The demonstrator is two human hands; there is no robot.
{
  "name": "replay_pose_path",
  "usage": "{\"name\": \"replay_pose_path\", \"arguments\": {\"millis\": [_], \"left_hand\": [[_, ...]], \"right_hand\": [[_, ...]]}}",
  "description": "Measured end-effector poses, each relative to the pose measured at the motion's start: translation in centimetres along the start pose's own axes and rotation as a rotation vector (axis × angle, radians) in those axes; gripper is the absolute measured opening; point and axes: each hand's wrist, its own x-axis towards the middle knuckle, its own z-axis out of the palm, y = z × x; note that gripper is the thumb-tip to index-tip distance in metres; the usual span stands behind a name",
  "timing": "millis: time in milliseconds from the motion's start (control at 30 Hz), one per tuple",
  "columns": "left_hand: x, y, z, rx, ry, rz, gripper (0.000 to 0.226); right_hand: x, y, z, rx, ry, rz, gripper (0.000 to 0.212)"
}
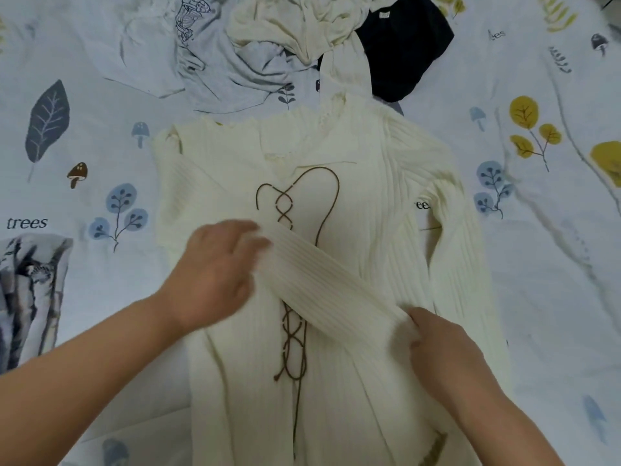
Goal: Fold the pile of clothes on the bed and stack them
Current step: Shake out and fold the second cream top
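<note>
while the cream top (336,230) lies flat and face up on the bed (554,264), filling the centre of the frame, you have one sleeve (322,280) folded slantwise across its chest, over the brown lacing (292,210). your left hand (215,274), left of centre, lies over the sleeve's upper end with its fingers (248,243) stretched out flat, pressing rather than gripping. this looks meant to pin the cloth down. your right hand (447,351), lower right, has its fingers curled round the sleeve's lower end; it seems to be pulling the sleeve taut so the fold sits smooth. the other sleeve (450,230) lies unfolded along the right side of the top, so i judge this garment is only part folded.

the rest of the pile sits at the top of the frame, near the collar: a grey tee (215,55) with a line drawing at upper left, a crumpled cream garment (295,25) in the middle, and a black one (403,52) to its right with a small white label too small to read. another printed cloth (30,290) lies at the left edge.

on the bedsheet you can read "trees" at mid left, and part of the same word shows in the gap by the right sleeve.
</note>
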Motion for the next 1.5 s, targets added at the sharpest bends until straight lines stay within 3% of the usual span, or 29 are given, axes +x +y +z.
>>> {"name": "replay_pose_path", "arguments": {"millis": [67, 167, 267, 333, 400, 433, 500, 567, 733, 833, 867, 933, 1000, 1067, 1133, 1200, 1300, 1400, 1500], "left_hand": [[-1.0, 0.5, 1.0, 0.051, -0.101, 0.062, 0.049], [-0.9, -0.1, 1.1, 0.038, -0.103, -0.089, 0.051], [-0.5, -1.3, 0.3, 0.081, -0.076, -0.083, 0.038], [-0.6, -1.7, -1.0, 0.128, -0.084, -0.049, 0.029], [-1.1, -2.0, -2.0, 0.173, -0.092, 0.011, 0.042], [-1.4, -1.8, -2.3, 0.194, -0.097, 0.048, 0.049], [-2.3, -0.7, -2.4, 0.21, -0.091, 0.068, 0.056], [-2.9, 1.5, -1.9, 0.172, -0.089, 0.046, 0.058], [-1.8, 8.0, 1.4, 0.007, -0.208, -0.039, 0.062], [-1.7, 9.2, 5.0, 0.082, -0.336, -0.102, 0.071], [-1.9, 9.2, 5.9, 0.103, -0.367, -0.126, 0.067], [-1.7, 9.2, 6.5, 0.087, -0.38, -0.161, 0.063], [-1.7, 9.2, 6.5, 0.073, -0.374, -0.155, 0.064], [-1.7, 9.2, 6.3, 0.066, -0.368, -0.156, 0.064], [-1.6, 9.3, 6.1, 0.07, -0.387, -0.166, 0.058], [-1.3, 9.6, 5.8, 0.068, -0.415, -0.199, 0.06], [-0.8, 10.5, 5.3, 0.016, -0.437, -0.248, 0.066], [0.1, 11.4, 4.0, -0.097, -0.473, -0.293, 0.064], [1.6, 12.2, 1.6, -0.445, -0.33, -0.385, 0.045]], "right_hand": [[-0.2, 0.5, 0.2, 0.105, 0.006, -0.021, 0.049], [-0.4, 1.2, 0.2, 0.27, -0.068, -0.052, 0.035], [-0.6, 1.5, -0.1, 0.321, -0.164, -0.06, 0.022], [-1.0, 1.3, 0.1, 0.245, -0.174, -0.022, 0.016], [-1.6, 1.0, 0.9, -0.045, 0.019, -0.014, 0.007], [-1.9, 0.7, 1.6, -0.179, 0.17, -0.047, 0.02], [-2.4, -0.4, 3.4, -0.167, 0.393, -0.161, 0.05], [-2.2, -1.8, 5.0, -0.107, 0.387, -0.281, 0.067], [0.3, -1.9, 8.1, -0.292, 0.213, -0.437, 0.061], [1.4, -0.9, 8.0, -0.266, 0.107, -0.499, 0.06], [1.5, -0.7, 7.1, -0.226, 0.128, -0.536, 0.056], [1.4, 0.0, 5.0, -0.095, 0.334, -0.559, 0.039], [1.5, 1.7, 3.0, 0.055, 0.549, -0.411, 0.036], [1.5, 3.6, 1.1, 0.107, 0.593, -0.122, 0.04], [1.7, 5.5, 0.1, 0.1, 0.545, 0.232, 0.04], [1.7, 6.3, -0.5, 0.145, 0.359, 0.483, 0.04], [1.3, 7.3, -0.9, 0.191, 0.209, 0.461, 0.034], [-0.2, 6.8, -2.8, 0.263, 0.358, 0.304, 0.01], [-2.8, 4.4, -5.2, 0.303, 0.535, 0.158, 0.012]]}}
